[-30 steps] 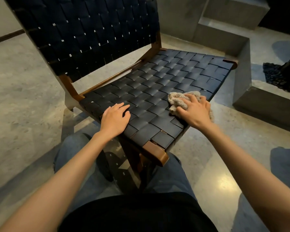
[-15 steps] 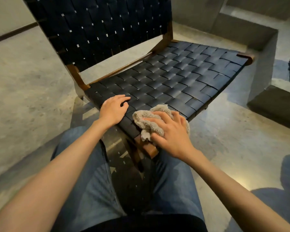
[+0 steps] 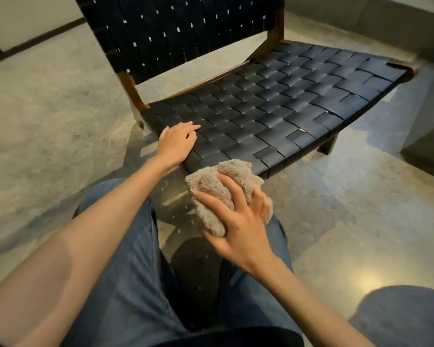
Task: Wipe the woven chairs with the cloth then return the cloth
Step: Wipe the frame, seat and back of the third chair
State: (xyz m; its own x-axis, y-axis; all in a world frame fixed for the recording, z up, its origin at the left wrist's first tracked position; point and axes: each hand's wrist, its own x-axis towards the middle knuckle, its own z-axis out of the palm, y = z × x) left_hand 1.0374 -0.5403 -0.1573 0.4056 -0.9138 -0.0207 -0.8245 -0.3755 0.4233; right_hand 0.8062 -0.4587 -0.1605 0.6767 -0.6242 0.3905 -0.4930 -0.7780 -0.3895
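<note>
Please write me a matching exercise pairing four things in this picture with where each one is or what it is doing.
Things:
1. left hand
2. right hand
3. cloth
4. woven chair

States:
A. bunched up, at the chair's front corner
B. stands on the polished floor
C. rests on the seat near its left edge
D. spread over the beige cloth, holding it

Pairs: 1-C, 2-D, 3-A, 4-B

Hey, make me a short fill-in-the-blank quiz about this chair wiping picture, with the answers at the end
1. The right hand grips a beige ____.
2. The left hand rests on the chair's woven ____.
3. The cloth is at the seat's ____ edge, nearest the person.
4. The chair frame is made of ____.

Answers: cloth; seat; front; wood
</note>
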